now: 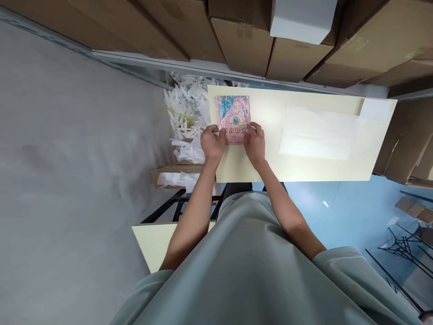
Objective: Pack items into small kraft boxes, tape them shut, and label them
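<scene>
A small pink and blue book (233,115) lies flat near the left end of a pale yellow table (304,169). My left hand (212,143) grips the book's near left corner, fingers curled over its edge. My right hand (254,142) holds the near right corner the same way. Both hands rest on the tabletop at the book's near edge. Farther right on the table lies a white sheet (316,133), apart from the book.
Cardboard boxes (243,40) and a white box (301,20) are stacked behind the table. A box of white plastic scraps (184,117) stands left of the table. More boxes (406,153) at right, a second yellow tabletop (152,241) near my body, black frames (402,246) on the blue floor.
</scene>
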{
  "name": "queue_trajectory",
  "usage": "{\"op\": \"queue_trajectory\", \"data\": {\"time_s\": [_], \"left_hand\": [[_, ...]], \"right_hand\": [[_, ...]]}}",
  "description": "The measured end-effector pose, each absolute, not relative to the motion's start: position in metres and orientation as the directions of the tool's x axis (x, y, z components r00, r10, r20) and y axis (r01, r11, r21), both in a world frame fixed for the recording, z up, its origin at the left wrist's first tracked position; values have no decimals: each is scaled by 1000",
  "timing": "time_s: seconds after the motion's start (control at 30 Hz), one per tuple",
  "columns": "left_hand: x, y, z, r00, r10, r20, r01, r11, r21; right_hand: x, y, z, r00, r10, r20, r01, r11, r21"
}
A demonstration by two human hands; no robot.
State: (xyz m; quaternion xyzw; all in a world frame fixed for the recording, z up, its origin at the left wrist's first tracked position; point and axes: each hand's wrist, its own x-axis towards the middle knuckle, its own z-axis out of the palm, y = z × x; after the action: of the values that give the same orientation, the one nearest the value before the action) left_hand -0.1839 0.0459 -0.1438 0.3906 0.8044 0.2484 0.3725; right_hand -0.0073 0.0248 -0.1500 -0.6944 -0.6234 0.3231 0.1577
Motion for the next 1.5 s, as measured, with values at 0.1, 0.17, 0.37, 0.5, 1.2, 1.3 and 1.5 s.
{"op": "queue_trajectory", "data": {"time_s": [0.1, 0.17, 0.37, 0.5, 1.2, 1.3, 1.5], "left_hand": [[-180, 49, -130, -342, 808, -480, 294, 577, 762], [-169, 45, -110, -292, 842, -454, 240, 524, 817], [-82, 29, -59, -15, 923, -384, 91, 384, 919], [0, 24, -77, 67, 917, -394, 112, 385, 916], [68, 18, -176, -312, 913, -261, 541, 397, 742], [72, 24, -174, -300, 916, -265, 556, 394, 732], [51, 3, -159, -346, 851, -395, 378, 511, 772]], "right_hand": [[5, 26, -152, 53, 959, -279, 606, -253, -754], [26, 27, -148, 90, 940, -329, 434, -335, -836], [146, 11, -103, 181, 907, -380, 78, -399, -914], [229, -10, -83, 265, 911, -316, 131, -359, -924], [298, -9, -168, 339, 903, -263, 561, -418, -714], [297, -9, -167, 335, 898, -284, 577, -434, -692], [281, -19, -155, 238, 923, -304, 543, -386, -746]]}}
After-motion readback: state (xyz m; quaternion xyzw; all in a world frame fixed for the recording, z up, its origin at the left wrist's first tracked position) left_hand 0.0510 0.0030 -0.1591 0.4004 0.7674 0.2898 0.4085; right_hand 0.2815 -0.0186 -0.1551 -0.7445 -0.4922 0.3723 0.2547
